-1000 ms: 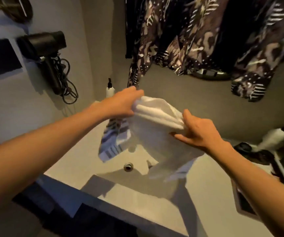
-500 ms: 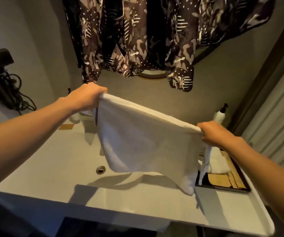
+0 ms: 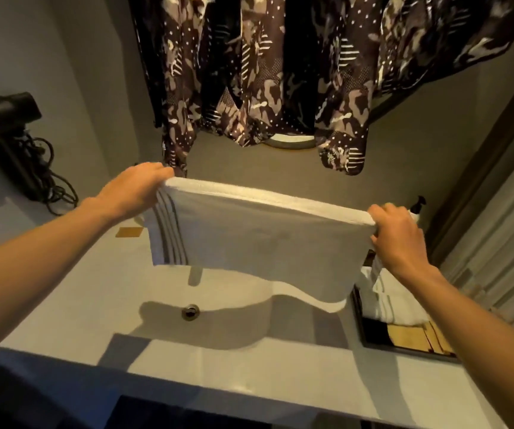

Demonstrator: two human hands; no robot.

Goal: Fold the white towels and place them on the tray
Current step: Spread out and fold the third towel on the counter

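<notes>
Now holding white towel [image 3: 259,239] stretched flat over worktop [image 3: 218,366], no longer bunched, left hand [image 3: 132,190] and right hand [image 3: 398,236] gripping top corners; folding under way, tray [image 3: 370,339] awaiting alongside.

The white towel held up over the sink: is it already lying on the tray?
No: the white towel hangs in the air between the left hand and right hand, beside the tray.
</notes>
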